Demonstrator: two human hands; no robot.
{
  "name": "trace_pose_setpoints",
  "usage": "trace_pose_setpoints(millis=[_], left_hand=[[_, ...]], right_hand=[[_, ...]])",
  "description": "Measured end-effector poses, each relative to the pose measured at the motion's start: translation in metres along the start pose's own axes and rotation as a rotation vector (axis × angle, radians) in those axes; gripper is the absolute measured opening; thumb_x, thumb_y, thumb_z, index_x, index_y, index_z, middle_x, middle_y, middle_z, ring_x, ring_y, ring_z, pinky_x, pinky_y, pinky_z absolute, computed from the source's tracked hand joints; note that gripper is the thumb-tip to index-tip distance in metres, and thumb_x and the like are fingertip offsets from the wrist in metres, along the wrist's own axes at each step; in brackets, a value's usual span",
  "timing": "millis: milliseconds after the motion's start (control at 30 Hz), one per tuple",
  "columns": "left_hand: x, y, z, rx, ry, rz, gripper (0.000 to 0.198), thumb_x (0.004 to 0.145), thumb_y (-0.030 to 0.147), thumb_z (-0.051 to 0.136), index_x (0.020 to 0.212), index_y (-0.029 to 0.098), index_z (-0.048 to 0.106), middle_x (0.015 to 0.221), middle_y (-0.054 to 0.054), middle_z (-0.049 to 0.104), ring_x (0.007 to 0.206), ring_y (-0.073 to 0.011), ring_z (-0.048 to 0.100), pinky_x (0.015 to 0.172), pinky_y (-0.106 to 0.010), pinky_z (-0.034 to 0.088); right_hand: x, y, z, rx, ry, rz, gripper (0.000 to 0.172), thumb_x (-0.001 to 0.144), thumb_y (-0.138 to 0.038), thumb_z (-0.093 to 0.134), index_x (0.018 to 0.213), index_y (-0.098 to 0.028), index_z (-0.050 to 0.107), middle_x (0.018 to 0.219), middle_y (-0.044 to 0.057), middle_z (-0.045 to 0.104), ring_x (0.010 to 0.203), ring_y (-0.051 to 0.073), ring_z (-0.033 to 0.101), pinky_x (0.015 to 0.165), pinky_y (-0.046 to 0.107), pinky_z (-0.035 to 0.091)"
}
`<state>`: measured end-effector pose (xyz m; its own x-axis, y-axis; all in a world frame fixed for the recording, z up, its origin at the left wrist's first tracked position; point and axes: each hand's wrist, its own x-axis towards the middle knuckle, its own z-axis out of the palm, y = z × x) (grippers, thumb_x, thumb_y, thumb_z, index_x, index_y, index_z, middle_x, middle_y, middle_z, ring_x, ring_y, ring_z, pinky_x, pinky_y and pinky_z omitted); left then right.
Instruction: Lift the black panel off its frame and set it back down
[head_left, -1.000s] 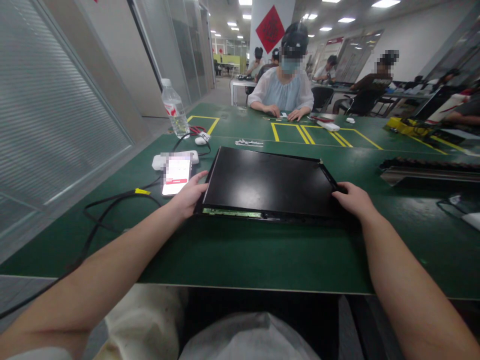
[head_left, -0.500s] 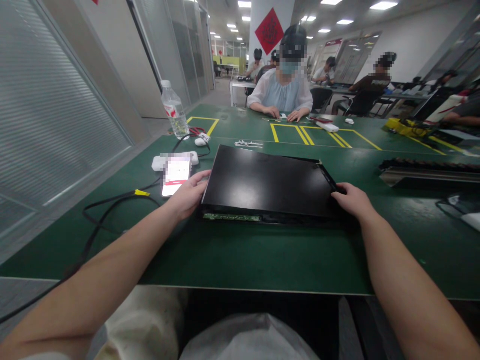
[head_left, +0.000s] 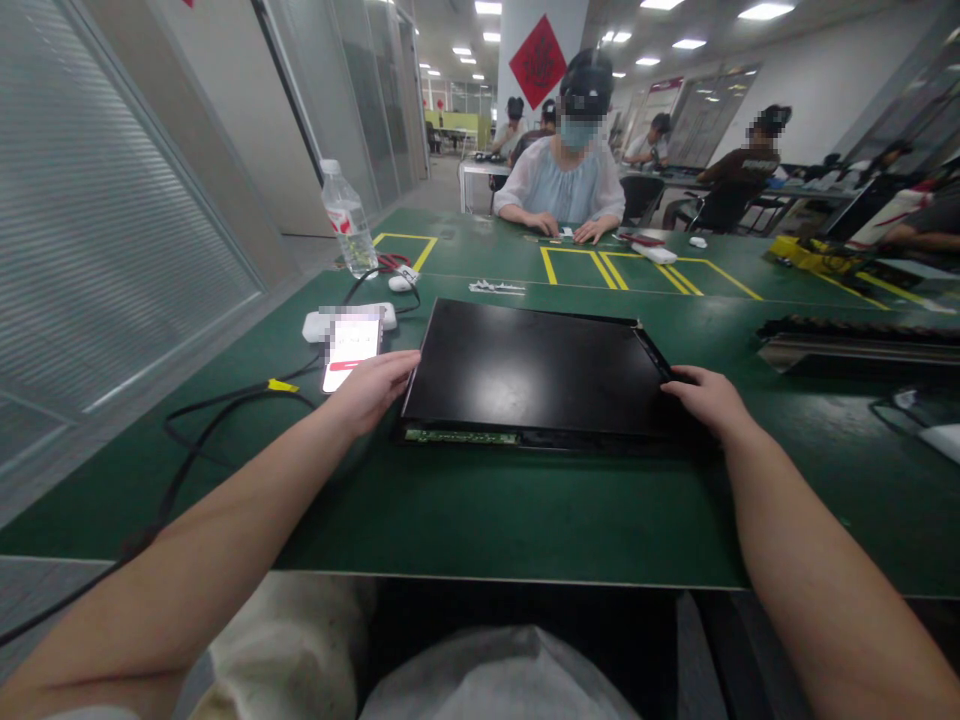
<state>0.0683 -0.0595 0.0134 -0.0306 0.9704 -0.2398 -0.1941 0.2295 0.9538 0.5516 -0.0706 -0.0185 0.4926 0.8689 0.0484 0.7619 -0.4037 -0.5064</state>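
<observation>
Black panel (head_left: pixel 525 370): on the tabletop (head_left: pixel 570 530), straight ahead, green circuit strip (head_left: pixel 461 437) at six o'clock.
Right hand (head_left: pixel 709 400): three o'clock, grip clamped on the panel's side.
Left hand (head_left: pixel 369 392): nine o'clock, fingers at the edge; cannot tell whether its grip closes.
Phone (head_left: pixel 354 345): nine o'clock.
Bottle (head_left: pixel 349 225): ten o'clock, upright.

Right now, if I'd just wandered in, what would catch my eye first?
Probably the large, glossy black panel at the centre of the view, with the person's left fingers and right fingers at its opposite side edges. Next, perhaps, the bright phone screen beside the left hand, and the red diamond on the pale pillar in the background.
</observation>
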Motion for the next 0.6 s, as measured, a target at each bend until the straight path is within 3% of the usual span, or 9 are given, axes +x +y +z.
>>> trace_pose_setpoints(millis=[200, 400, 600], left_hand=[[-0.0061, 0.0004, -0.0004, 0.015, -0.091, 0.004, 0.034, 0.064, 0.002, 0.082, 0.096, 0.015, 0.082, 0.091, -0.009, 0.084, 0.083, -0.0237, 0.080, 0.075, -0.031, 0.066], [-0.0022, -0.0042, -0.0045, 0.064, -0.073, 0.028, 0.043, 0.061, 0.001, 0.086, 0.101, 0.016, 0.082, 0.095, -0.009, 0.084, 0.087, -0.0251, 0.080, 0.075, -0.032, 0.066], [-0.0031, -0.0044, -0.0041, 0.038, -0.100, 0.122, 0.050, 0.060, 0.006, 0.090, 0.108, 0.017, 0.082, 0.109, -0.010, 0.085, 0.106, -0.0294, 0.079, 0.087, -0.034, 0.066]], right_hand=[[0.0004, 0.0017, 0.0039, 0.067, -0.003, -0.015, 0.053, 0.078, -0.036, 0.073, 0.127, -0.019, 0.078, 0.128, 0.015, 0.076, 0.122, 0.037, 0.069, 0.106, 0.049, 0.053], [0.0001, 0.0011, 0.0087, 0.000, 0.031, -0.077, 0.049, 0.077, -0.036, 0.074, 0.123, -0.020, 0.078, 0.125, 0.015, 0.077, 0.119, 0.037, 0.070, 0.104, 0.049, 0.055], [-0.0001, -0.0003, 0.0079, 0.007, 0.031, -0.076, 0.045, 0.077, -0.035, 0.072, 0.119, -0.021, 0.078, 0.121, 0.014, 0.078, 0.119, 0.037, 0.070, 0.104, 0.049, 0.055]])
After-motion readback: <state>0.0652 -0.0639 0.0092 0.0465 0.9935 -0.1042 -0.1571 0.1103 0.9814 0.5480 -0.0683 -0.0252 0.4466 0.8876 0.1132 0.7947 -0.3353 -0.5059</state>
